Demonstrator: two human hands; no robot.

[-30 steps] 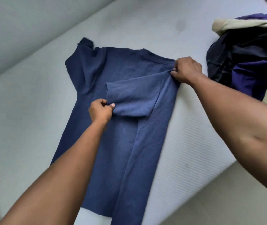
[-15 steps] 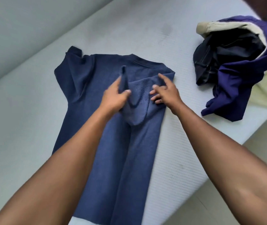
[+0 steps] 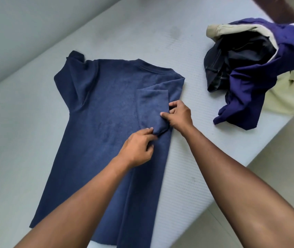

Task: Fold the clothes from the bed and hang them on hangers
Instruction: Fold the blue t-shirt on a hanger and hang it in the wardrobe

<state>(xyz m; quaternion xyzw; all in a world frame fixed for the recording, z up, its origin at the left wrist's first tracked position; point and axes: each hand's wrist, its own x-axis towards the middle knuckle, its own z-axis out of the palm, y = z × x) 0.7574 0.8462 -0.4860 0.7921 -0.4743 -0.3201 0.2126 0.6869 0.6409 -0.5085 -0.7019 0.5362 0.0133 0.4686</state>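
Shirt (image 3: 105, 104), navy: flat on bed (image 3: 142, 33). Sleeve (image 3: 151, 106), folded in: my left hand (image 3: 137, 148) pinches its corner, my right hand (image 3: 180, 114) its edge. Pile (image 3: 249, 72): beside.

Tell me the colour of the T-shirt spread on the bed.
The T-shirt is plain navy blue, shown best in the head view.
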